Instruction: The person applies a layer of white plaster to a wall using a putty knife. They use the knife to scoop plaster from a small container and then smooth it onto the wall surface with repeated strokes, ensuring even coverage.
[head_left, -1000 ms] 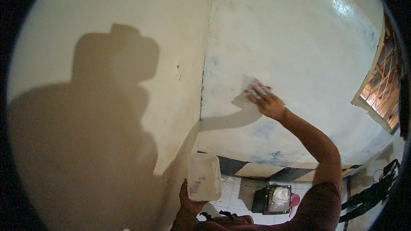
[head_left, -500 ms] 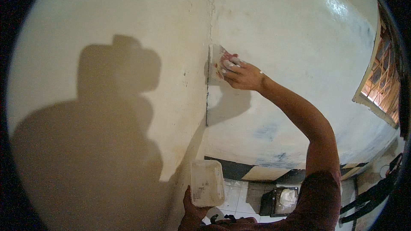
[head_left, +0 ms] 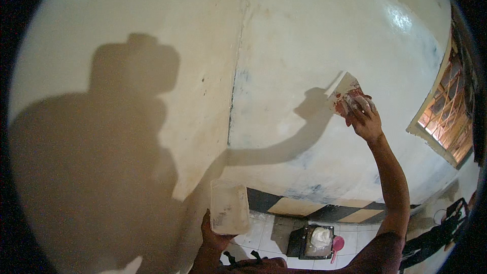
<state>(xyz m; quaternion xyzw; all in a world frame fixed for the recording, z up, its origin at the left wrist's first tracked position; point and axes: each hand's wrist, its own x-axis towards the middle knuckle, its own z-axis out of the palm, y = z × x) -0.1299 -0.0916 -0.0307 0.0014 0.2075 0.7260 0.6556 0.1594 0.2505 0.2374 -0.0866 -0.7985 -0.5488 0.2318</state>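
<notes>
Scraper (head_left: 341,91) gripped in right hand (head_left: 366,117), left of window (head_left: 444,106).
It juts past curled fingers (head_left: 364,103), facing away from window, long edge aslant.

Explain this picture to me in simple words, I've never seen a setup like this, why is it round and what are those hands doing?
There's no machine here, just a person working bare-handed. The picture comes from a wide camera worn on the head and looking down, so straight edges bend and the corners go dark.

The right hand grips a flat scraper at the pale wall; I can't tell if its edge touches. The left hand holds a pale tub, smudged inside.

Below, on the tiled floor, stands a dark box with a white lump on top and a pink scoop beside the lump. The big dark shape at left is only a shadow.
</notes>
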